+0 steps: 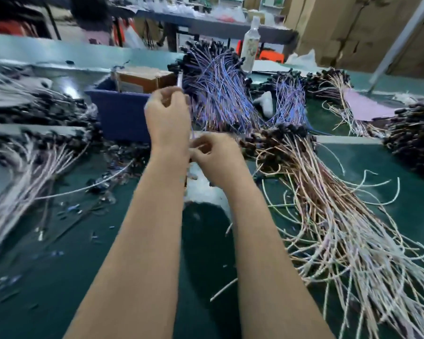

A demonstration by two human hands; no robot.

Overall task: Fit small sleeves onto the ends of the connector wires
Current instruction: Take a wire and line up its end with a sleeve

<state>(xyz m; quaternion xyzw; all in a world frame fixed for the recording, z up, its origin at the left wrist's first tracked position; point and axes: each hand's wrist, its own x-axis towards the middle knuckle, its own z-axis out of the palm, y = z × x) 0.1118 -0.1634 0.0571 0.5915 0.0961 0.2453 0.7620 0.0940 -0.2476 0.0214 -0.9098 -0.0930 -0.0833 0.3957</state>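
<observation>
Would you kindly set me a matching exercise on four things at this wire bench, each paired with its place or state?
Things:
1. blue bin
2. clear bottle
3. violet wire bundle
4. left hand

Places or states:
A. upright on the far side of the table
B. raised, pinching a thin wire
C. holds a brown cardboard box
D. fanned out just right of the bin

Pairs: 1-C, 2-A, 3-D, 4-B

Green worktable (59,302), grey bench (218,26) behind, stacked cardboard boxes (340,28) at far right
</observation>
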